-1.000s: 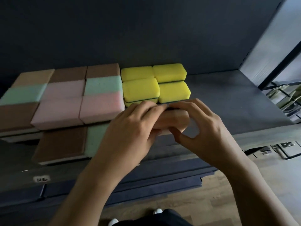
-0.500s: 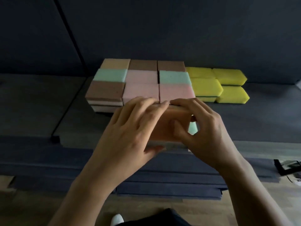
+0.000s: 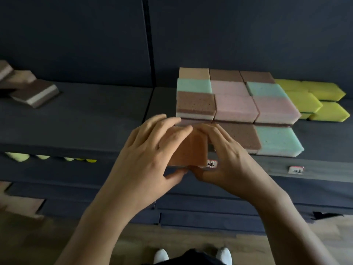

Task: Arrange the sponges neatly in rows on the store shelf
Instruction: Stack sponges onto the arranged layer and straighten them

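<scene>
Where the orange rectangular foam sponge [image 3: 193, 150] sits: at the front edge of the dark shelf [image 3: 114, 115], just before the block of brown, pink and teal sponges [image 3: 235, 106].
Left hand [image 3: 147, 155]: fingers curled over its top, thumb beneath, gripping.
Right hand [image 3: 229, 159]: grips likewise.

back wall [image 3: 76, 35]: dark navy panels, one vertical seam [image 3: 148, 44] | shelf [image 3: 95, 115]: same dark blue, kinda matte | price tag [image 3: 295, 170]: small, white, on the shelf lip | floor [image 3: 191, 240]: light wood planks | light: pretty dim
</scene>
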Available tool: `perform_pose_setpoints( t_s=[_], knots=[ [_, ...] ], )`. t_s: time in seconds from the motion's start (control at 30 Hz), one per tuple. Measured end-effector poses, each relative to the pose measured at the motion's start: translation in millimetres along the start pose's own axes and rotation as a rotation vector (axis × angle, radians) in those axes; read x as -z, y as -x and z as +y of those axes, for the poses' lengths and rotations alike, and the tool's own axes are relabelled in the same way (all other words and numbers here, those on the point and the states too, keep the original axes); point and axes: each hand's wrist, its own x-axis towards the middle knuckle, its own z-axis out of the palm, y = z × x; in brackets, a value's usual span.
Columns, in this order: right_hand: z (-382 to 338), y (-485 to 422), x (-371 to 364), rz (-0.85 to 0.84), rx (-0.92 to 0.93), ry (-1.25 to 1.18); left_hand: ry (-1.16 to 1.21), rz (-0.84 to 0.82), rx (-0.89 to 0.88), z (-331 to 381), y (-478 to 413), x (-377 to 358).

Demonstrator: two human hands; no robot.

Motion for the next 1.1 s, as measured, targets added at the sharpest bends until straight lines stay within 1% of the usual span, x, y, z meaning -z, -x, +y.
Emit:
perform_pose_setpoints(
  t_s=[0.23,0.33,0.43,0.5,0.6,0.8,1.1],
  knots=[
    [-3.3,-1.1,-7.8,-0.013,-0.055,0.000,0.037,0.004,-0.071,-16.5,-2.2,-6.7],
    [7.2,0.8,-1.4,-0.045,-0.065,0.072,0.062,-0.003,-0.059,-14.9,-7.9,-12.5],
    [21.0,5.3,9.2,-0.088,-0.155,0.159,0.059,-0.012,-0.031,-13.2,-15.2,-17.6],
    [31.4,8.0,14.7,-0.031,-0.172,0.195,0.058,-0.009,-0.011,-12.5,-22.0,-20.7],
    [46.8,7.9,18.7,0.073,-0.129,0.245,0.054,-0.017,0.016,-10.0,-30.8,-27.5],
    [64.4,5.7,22.5,0.030,-0.177,0.319,0.050,-0.040,0.062,-1.9,-45.1,-39.7],
    [65.6,4.3,20.5,0.063,-0.203,0.314,0.049,-0.055,0.045,-3.2,-51.8,-53.9]
  ],
)
